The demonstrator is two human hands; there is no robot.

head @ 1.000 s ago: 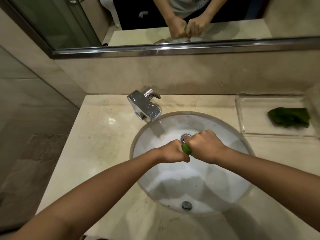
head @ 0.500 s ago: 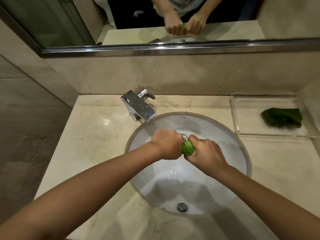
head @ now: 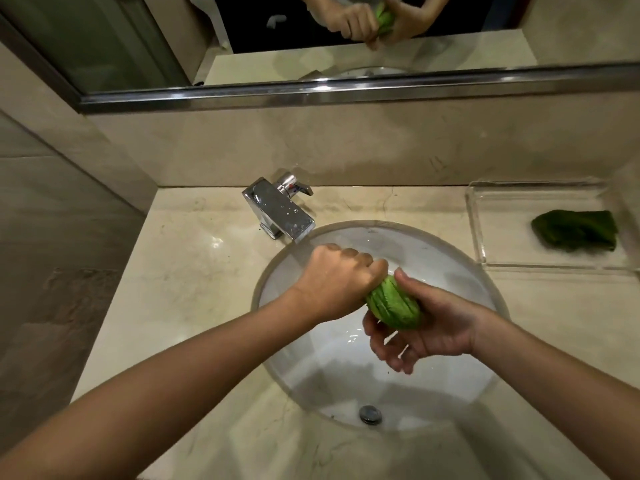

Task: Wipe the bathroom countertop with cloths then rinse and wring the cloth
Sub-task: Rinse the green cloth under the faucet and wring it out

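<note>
Right hand [head: 426,329] has been rolled palm-up w/ grip loosened, thumb curled over twisted bright-green cloth [head: 394,303], prob. for re-grip; left hand [head: 341,282] is clenched on other end. Cloth is held over round white basin [head: 450,386] so drips are caught.

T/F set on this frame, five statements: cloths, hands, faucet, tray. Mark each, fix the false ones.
1. Both hands hold the twisted light green cloth over the sink. True.
2. The dark green cloth lies in the sink. False: it lies in the clear tray on the countertop, at the right.
3. Water streams from the faucet. False: no stream shows, only droplets on its body.
4. The left hand grips one end of the light green cloth in a fist. True.
5. The right hand is on the faucet handle. False: it holds the cloth's other end.
</note>
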